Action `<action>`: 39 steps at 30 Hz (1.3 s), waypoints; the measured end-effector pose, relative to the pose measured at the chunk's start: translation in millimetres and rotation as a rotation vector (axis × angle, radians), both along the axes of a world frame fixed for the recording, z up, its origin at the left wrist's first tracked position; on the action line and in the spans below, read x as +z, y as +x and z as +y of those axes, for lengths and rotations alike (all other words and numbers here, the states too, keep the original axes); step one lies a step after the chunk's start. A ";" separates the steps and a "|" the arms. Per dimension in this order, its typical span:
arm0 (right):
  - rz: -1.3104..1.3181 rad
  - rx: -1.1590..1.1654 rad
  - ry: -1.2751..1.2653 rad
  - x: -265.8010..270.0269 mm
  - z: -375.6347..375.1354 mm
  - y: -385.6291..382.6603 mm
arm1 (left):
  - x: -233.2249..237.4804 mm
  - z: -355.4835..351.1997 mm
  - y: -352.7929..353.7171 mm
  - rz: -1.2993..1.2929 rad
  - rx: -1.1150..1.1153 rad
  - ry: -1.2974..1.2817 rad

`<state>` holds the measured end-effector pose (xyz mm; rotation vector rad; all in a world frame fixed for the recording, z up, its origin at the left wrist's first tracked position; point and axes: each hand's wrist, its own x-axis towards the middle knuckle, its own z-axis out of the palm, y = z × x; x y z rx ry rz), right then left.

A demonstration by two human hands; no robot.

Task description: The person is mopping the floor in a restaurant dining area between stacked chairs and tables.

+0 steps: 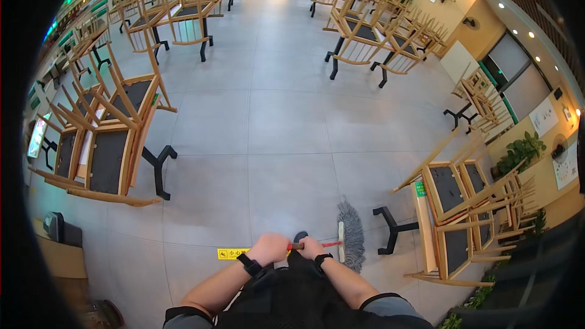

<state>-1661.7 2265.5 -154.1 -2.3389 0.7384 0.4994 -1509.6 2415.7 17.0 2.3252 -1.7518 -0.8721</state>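
Both my hands are closed around the handle of a mop, close together in front of my body. My left hand (270, 248) grips it on the left side, and my right hand (311, 247) holds it just to the right. From there the red handle (332, 244) runs right to the mop's white bar. The grey, fluffy mop head (352, 237) lies on the tiled floor (286, 189). Beside my left hand, a yellow floor sticker (231, 254) is partly hidden by my arm.
Upturned chairs rest on a table at left (109, 158) and another at right (448, 189); black table legs (159, 170) reach onto the floor. More chair-laden tables (359, 30) stand farther back. Plants (521, 151) line the right wall, and a brown cabinet (61, 259) stands at lower left.
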 end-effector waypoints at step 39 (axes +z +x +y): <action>-0.152 0.647 0.247 13.0 -165.9 164.9 | 60.3 -110.6 51.3 -0.145 0.788 0.294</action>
